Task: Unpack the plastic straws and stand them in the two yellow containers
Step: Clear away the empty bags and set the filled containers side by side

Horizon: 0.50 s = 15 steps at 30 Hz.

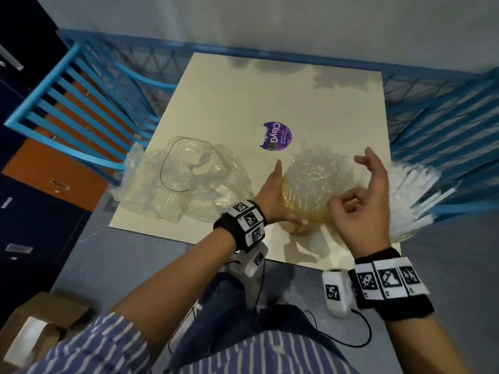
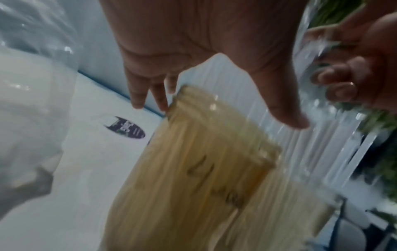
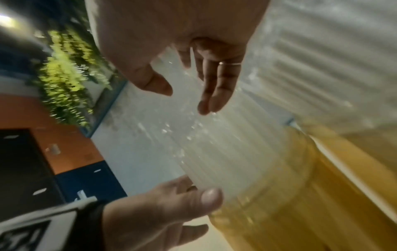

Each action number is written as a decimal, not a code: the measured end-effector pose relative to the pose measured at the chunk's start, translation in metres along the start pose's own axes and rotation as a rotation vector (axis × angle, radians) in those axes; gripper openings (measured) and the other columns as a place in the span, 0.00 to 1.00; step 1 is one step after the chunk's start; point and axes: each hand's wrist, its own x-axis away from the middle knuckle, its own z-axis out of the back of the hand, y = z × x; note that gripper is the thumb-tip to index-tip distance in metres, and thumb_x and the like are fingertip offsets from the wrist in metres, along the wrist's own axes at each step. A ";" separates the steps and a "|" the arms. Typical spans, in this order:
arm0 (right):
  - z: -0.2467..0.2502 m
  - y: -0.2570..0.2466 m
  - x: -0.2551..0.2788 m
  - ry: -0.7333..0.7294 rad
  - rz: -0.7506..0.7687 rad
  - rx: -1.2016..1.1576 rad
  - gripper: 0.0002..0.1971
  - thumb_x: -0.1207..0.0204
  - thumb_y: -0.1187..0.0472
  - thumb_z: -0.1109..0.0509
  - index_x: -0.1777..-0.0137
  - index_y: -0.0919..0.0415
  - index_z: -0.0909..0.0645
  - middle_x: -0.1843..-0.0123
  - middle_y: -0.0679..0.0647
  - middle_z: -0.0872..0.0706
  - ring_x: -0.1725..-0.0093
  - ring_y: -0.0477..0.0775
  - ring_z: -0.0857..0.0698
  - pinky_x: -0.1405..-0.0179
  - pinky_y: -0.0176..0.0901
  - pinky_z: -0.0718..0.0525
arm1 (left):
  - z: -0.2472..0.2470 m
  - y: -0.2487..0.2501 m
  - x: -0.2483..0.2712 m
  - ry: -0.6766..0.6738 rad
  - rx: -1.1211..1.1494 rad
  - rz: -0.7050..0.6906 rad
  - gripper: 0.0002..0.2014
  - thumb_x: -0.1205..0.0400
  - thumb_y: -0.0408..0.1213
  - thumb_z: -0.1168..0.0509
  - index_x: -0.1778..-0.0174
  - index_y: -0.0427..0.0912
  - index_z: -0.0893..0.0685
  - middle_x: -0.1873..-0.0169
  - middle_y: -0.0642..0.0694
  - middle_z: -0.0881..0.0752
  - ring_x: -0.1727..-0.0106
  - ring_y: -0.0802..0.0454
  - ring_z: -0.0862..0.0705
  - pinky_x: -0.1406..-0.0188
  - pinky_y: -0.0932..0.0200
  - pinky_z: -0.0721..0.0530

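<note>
Your left hand (image 1: 272,195) lies flat along the left wall of the nearer yellow container (image 1: 305,209), fingers straight and pointing away from you, thumb low by the near rim; it steadies the container and does not clamp it. The straws (image 1: 317,171) in it stand on end, long axis upright, their open tips facing you as a tight cluster. Your right hand (image 1: 361,195) hovers just right of and above that cluster, fingers loosely curled and parted, gripping nothing, so it is the nearer hand to the straw tops. A second yellow container (image 1: 405,234) sits farther right at the tabletop (image 1: 229,103) edge, its straws (image 1: 410,190) fanned outward and leaning. The empty plastic bag (image 1: 186,182) lies crumpled to the left. Both containers look filled; I judge tidying the bundle is what remains.
</note>
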 end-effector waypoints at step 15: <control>-0.235 0.032 -0.013 -0.414 -0.420 0.312 0.74 0.56 0.40 0.15 0.21 0.39 0.69 0.18 0.49 0.75 0.17 0.53 0.66 0.21 0.67 0.63 | 0.287 -0.240 0.025 0.472 -0.005 0.453 0.49 0.34 0.62 0.26 0.20 0.48 0.40 0.20 0.37 0.40 0.19 0.41 0.43 0.20 0.42 0.42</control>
